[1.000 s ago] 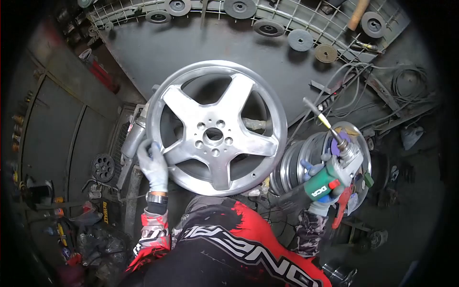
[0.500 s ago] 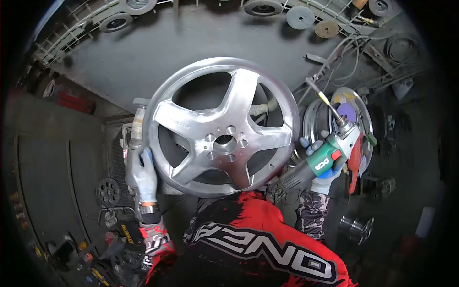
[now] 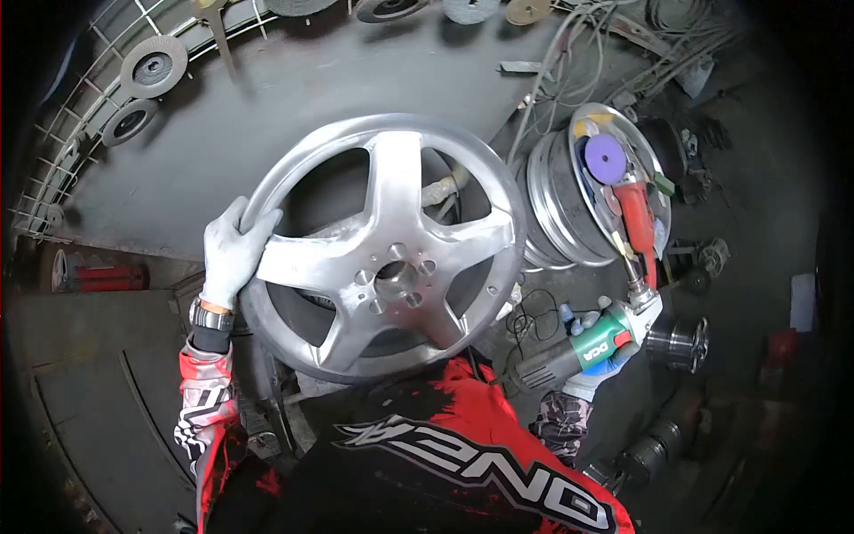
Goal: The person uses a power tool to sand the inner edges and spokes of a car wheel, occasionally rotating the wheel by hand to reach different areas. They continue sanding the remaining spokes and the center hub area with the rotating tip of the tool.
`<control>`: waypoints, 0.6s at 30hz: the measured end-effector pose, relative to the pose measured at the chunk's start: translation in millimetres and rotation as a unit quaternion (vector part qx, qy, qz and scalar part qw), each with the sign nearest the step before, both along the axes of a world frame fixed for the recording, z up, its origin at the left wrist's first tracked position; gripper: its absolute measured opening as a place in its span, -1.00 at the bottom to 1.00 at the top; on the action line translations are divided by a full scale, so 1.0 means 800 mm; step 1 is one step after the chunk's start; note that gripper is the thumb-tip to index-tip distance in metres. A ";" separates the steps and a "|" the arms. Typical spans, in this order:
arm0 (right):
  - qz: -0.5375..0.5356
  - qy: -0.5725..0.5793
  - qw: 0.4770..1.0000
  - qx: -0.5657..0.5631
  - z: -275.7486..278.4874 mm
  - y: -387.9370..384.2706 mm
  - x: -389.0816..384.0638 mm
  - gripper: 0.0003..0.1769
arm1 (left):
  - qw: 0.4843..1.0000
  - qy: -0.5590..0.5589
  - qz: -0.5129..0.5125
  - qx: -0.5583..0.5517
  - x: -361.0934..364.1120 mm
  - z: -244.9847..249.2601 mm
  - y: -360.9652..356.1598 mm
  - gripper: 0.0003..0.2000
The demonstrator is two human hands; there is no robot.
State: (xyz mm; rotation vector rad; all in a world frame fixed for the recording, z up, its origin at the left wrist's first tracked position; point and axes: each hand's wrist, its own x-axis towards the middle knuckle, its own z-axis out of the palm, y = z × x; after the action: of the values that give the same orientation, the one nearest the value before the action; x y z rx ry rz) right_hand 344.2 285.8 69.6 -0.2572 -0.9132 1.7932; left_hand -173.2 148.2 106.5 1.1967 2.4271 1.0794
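Note:
A bare silver five-spoke alloy wheel [image 3: 394,182] lies face up in front of me, close to my chest. My left hand [image 3: 233,254], in a pale glove, is closed over the wheel's upper-left rim, with fingertips curling towards the inner edge. My right hand [image 3: 594,374], gloved in grey and blue, is wrapped around a green and black power grinder [image 3: 583,347] marked DCA. A slim metal spindle with a pale tip points up from the grinder's head. The tool is held to the right of the wheel, apart from it.
A second wheel [image 3: 556,200] stands to the right, bearing a red grinder [image 3: 637,218] with a purple disc [image 3: 606,158]. Hoses and cables run behind it. Abrasive discs [image 3: 153,67] hang on a wire rack at the back. A metal part [image 3: 680,345] is beyond the green grinder.
My left hand has moved up the rim and now grips it. The green grinder has lowered, away from the second wheel. My view has swung, shifting the background.

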 end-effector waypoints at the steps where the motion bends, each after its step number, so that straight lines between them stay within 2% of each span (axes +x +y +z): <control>1: 0.004 0.004 1.000 0.009 0.003 -0.007 0.008 -0.01 | 1.000 -0.002 -0.001 0.003 0.002 -0.004 -0.003 -0.65; 3: -0.009 0.033 0.999 0.015 0.006 -0.019 0.019 0.00 | 0.999 -0.003 0.028 0.015 0.003 -0.007 -0.007 -0.63; 8: 0.035 0.052 0.995 0.079 0.019 -0.020 0.039 0.03 | 0.995 0.066 0.041 0.061 0.007 -0.026 -0.028 -0.62; 10: 0.048 0.052 0.993 0.097 0.033 -0.019 0.035 0.06 | 0.994 0.012 0.095 0.058 0.009 -0.039 -0.052 -0.61; 11: 0.046 0.055 0.993 0.099 0.034 -0.021 0.033 0.06 | 0.993 0.030 0.113 0.026 0.012 -0.043 -0.064 -0.66; 13: 0.055 0.057 0.991 0.104 0.033 -0.021 0.039 0.08 | 0.981 -0.006 0.148 0.126 0.037 -0.063 -0.081 -0.71; 15: 0.074 0.051 0.990 0.109 0.039 -0.022 0.038 0.09 | 0.972 -0.067 0.187 0.121 0.061 -0.072 -0.104 -0.73; 17: 0.117 0.036 0.985 0.122 0.044 -0.022 0.032 0.10 | 0.956 0.028 0.227 0.183 0.102 -0.084 -0.117 -0.69; 18: 0.109 0.031 0.987 0.117 0.042 -0.026 0.033 0.13 | 0.948 -0.054 0.289 0.124 0.119 -0.104 -0.134 -0.65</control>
State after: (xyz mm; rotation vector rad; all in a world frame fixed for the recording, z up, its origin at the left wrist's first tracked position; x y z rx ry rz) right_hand 370.6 264.9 103.4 0.0505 -1.1304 1.8597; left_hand -78.2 40.7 23.1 0.4466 2.6793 1.5966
